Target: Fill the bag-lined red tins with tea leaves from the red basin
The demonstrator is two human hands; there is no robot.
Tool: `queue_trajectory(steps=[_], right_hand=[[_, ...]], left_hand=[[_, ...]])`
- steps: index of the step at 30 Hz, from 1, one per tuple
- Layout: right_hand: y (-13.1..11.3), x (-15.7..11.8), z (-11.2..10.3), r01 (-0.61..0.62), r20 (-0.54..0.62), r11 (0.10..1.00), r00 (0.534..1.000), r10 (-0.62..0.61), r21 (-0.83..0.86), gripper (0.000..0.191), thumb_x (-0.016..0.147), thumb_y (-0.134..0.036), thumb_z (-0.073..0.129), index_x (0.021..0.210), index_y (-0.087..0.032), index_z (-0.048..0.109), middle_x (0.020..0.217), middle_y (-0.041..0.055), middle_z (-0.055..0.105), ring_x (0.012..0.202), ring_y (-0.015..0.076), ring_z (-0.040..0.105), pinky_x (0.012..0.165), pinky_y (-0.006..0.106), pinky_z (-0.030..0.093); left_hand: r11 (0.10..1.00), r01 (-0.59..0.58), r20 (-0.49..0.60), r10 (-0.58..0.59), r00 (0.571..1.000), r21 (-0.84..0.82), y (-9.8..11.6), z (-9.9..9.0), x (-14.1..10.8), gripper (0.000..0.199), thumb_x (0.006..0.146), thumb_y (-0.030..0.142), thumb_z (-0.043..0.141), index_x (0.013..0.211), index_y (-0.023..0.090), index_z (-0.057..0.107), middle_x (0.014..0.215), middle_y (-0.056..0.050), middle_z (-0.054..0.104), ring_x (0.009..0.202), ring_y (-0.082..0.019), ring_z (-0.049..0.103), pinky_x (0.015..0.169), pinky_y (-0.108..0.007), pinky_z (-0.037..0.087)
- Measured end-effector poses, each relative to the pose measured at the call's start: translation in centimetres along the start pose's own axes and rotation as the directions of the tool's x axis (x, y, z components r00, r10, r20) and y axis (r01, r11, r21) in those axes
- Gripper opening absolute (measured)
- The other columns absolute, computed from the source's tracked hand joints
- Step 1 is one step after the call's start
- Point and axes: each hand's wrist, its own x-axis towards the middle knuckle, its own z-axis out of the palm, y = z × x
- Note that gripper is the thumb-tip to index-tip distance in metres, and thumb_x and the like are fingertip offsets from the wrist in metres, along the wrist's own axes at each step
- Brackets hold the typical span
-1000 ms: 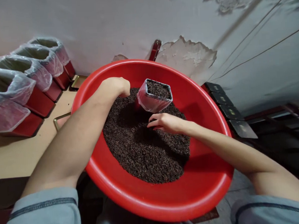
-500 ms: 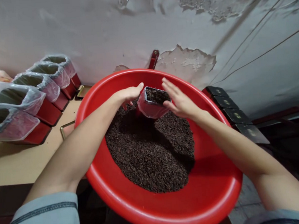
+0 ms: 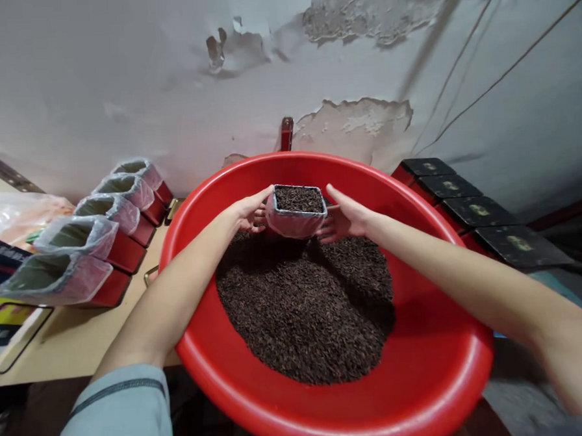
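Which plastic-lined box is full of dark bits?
The box between left hand and right hand, in the red tub; the lined boxes on the table show none inside.

A lined container [image 3: 296, 225] is standing between the fingers [image 3: 336, 195], blocking passage; dark granules [image 3: 310, 308] are obstructing below, open air lying above.
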Motion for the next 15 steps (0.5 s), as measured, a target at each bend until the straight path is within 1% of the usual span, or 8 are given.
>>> queue_trajectory(steps=[2,3,6,7,8,10,12,15], right_hand=[[0.0,0.4,0.6,-0.151,0.16,0.961,0.98,0.115,0.232,0.091,0.093,-0.086,0.01,0.101,-0.015,0.067,0.088,0.0191,0.072,0.079,0.0253,0.07,0.071,0.044,0.06],[-0.2,0.7,0.8,-0.192,0.158,0.925,0.976,0.147,0.327,0.082,0.095,-0.084,0.017,0.092,-0.017,0.065,0.078,0.0141,0.068,0.069,0.0218,0.066,0.066,0.04,0.058],[-1.6,2.0,1.1,-0.166,-0.042,0.862,0.977,0.211,0.478,0.043,0.096,-0.062,0.056,0.089,-0.019,0.062,0.063,-0.0003,0.053,0.053,0.0134,0.048,0.055,0.031,0.049],[-2.2,2.4,0.8,-0.133,-0.114,0.859,0.97,0.215,0.494,0.031,0.092,-0.05,0.065,0.095,-0.019,0.064,0.062,-0.0027,0.051,0.051,0.0123,0.044,0.054,0.03,0.047],[-2.8,2.9,0.3,-0.099,-0.167,0.856,0.963,0.21,0.507,0.026,0.088,-0.039,0.071,0.104,-0.019,0.065,0.063,-0.0039,0.051,0.051,0.0117,0.042,0.053,0.029,0.045],[-3.9,3.5,-1.1,-0.031,-0.242,0.838,0.951,0.193,0.545,0.047,0.077,-0.022,0.074,0.122,-0.019,0.061,0.067,-0.0043,0.054,0.052,0.0114,0.043,0.053,0.028,0.044],[-4.4,3.6,-3.3,0.074,-0.34,0.815,0.927,0.155,0.574,0.065,0.07,-0.013,0.071,0.133,-0.019,0.055,0.074,-0.0029,0.059,0.055,0.0121,0.047,0.055,0.029,0.045],[-3.4,2.6,-6.7,0.311,-0.554,0.807,0.832,0.025,0.502,0.07,0.07,-0.015,0.067,0.138,-0.022,0.052,0.092,0.0022,0.067,0.069,0.0156,0.06,0.065,0.033,0.053]], left_hand=[[0.997,-0.051,-0.029,0.05,0.998,-0.06,0.1,0.2,-0.2,0.047,0.086,0.058,0.077,0.07,0.018,0.058,0.062,0.001,0.062,0.054,-0.011,0.055,0.059,-0.025,0.044],[0.991,-0.094,-0.061,0.088,0.994,-0.093,0.1,0.4,-0.3,0.042,0.087,0.05,0.08,0.07,0.018,0.058,0.061,0.003,0.061,0.052,-0.01,0.054,0.058,-0.023,0.043],[0.953,-0.264,-0.152,0.241,0.958,-0.15,0.6,1.0,-0.6,0.017,0.085,0.019,0.079,0.078,0.017,0.064,0.063,0.004,0.063,0.052,-0.008,0.055,0.058,-0.023,0.045],[0.936,-0.32,-0.171,0.294,0.94,-0.15,1.0,1.2,-0.7,0.013,0.081,0.009,0.077,0.083,0.016,0.066,0.066,0.003,0.066,0.052,-0.008,0.056,0.058,-0.023,0.046],[0.918,-0.37,-0.186,0.343,0.921,-0.144,1.4,1.4,-0.9,0.021,0.075,0.001,0.075,0.088,0.016,0.068,0.068,0.003,0.067,0.052,-0.008,0.057,0.056,-0.022,0.045],[0.88,-0.455,-0.218,0.421,0.88,-0.136,2.6,1.6,-1.4,0.04,0.067,-0.007,0.069,0.099,0.016,0.069,0.068,0.004,0.066,0.052,-0.009,0.057,0.053,-0.021,0.041],[0.835,-0.532,-0.274,0.484,0.831,-0.139,4.0,1.2,-2.0,0.049,0.062,-0.008,0.064,0.104,0.017,0.068,0.067,0.004,0.062,0.052,-0.008,0.056,0.05,-0.021,0.037],[0.725,-0.673,-0.375,0.589,0.716,-0.147,5.5,-0.9,-3.1,0.048,0.063,-0.006,0.062,0.103,0.02,0.067,0.075,0.004,0.06,0.056,-0.007,0.055,0.051,-0.019,0.037]])
